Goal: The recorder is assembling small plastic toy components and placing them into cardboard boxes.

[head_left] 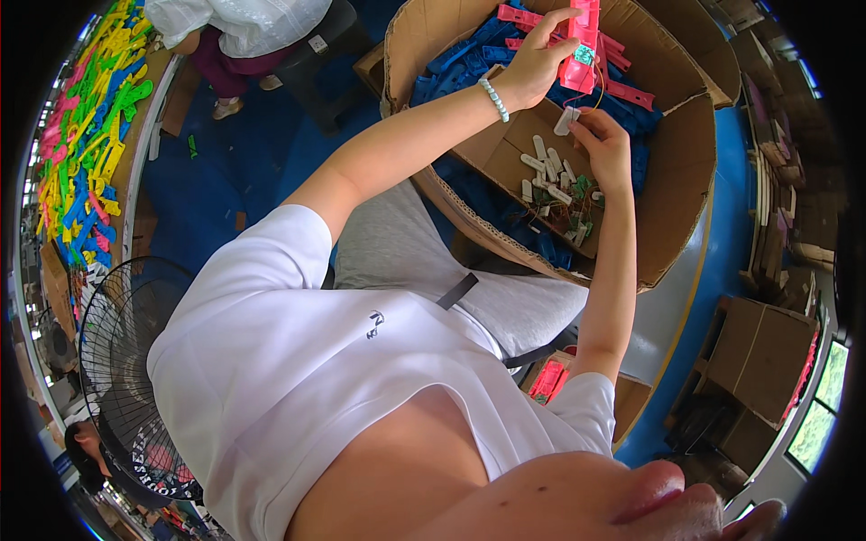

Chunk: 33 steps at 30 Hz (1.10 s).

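Note:
My left hand (534, 70), with a bead bracelet at the wrist, holds up a long pink plastic housing (585, 25) above a large cardboard box (690, 162). A small green circuit board (585, 56) shows inside the housing. Just below it, my right hand (606, 149) pinches a small white rectangular piece (566, 120) between thumb and finger. Thin wires run between that piece and the housing. Under my right hand, several similar white pieces (546, 167) with wires and small green boards lie in a pile on a cardboard sheet (494, 149).
Blue plastic parts (469, 61) and more pink housings (630, 93) fill the box around the sheet. At left are a black fan (117, 361) and a table heaped with colourful plastic parts (99, 135). Another person (239, 27) sits at upper left. Cartons (758, 352) stand at right.

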Each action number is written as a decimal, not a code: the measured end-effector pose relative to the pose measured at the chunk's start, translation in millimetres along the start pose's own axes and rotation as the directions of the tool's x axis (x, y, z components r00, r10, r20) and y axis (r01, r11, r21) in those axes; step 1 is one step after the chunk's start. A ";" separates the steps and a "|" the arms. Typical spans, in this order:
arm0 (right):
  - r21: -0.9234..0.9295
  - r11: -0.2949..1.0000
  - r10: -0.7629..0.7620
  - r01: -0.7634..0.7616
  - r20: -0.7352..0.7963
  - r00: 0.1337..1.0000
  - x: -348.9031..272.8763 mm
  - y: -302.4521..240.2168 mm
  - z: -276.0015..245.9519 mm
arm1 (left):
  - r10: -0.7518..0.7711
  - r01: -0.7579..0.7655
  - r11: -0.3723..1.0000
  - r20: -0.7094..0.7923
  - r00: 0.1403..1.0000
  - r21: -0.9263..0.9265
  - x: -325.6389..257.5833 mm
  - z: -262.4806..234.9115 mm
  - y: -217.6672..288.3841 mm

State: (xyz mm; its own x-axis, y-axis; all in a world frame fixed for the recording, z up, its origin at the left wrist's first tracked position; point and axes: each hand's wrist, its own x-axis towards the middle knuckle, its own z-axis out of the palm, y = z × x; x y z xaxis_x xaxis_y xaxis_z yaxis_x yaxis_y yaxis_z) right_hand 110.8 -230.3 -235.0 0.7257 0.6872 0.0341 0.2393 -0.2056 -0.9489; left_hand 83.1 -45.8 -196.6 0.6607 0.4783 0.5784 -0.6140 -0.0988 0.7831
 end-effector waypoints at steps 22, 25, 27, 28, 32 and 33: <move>-0.618 0.716 -0.684 0.325 -0.529 0.502 1.3 -65.9 -4.8 | -0.449 0.587 0.746 0.412 0.793 -0.315 -17.4 -0.3 7.3; -0.795 0.535 -0.833 0.287 -0.439 0.336 6.7 -58.6 -14.8 | -0.416 0.675 0.684 0.611 0.673 -0.278 -26.9 0.2 12.3; -0.816 0.501 -0.860 0.290 -0.430 0.274 5.7 -60.5 -16.5 | -0.416 0.675 0.693 0.625 0.661 -0.253 -29.1 3.1 14.3; -0.823 0.481 -0.873 0.302 -0.416 0.255 5.0 -61.2 -17.1 | -0.419 0.672 0.705 0.631 0.653 -0.228 -30.2 3.6 15.3; -0.830 0.443 -0.897 0.339 -0.407 0.173 3.4 -66.3 -16.3 | -0.412 0.662 0.713 0.623 0.664 -0.234 -27.9 5.3 16.8; -0.829 0.444 -0.896 0.341 -0.408 0.173 4.7 -68.6 -16.1 | -0.418 0.661 0.719 0.626 0.658 -0.215 -27.1 4.7 16.3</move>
State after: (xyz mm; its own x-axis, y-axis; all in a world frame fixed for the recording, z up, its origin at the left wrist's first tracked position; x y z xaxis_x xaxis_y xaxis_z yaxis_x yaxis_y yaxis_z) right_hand 108.2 -224.2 -164.6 0.1747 0.0190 0.9844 0.8882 -0.4346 -0.1492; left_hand 57.3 -64.5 -198.4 0.9619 -0.1904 0.1964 -0.0973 0.4332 0.8961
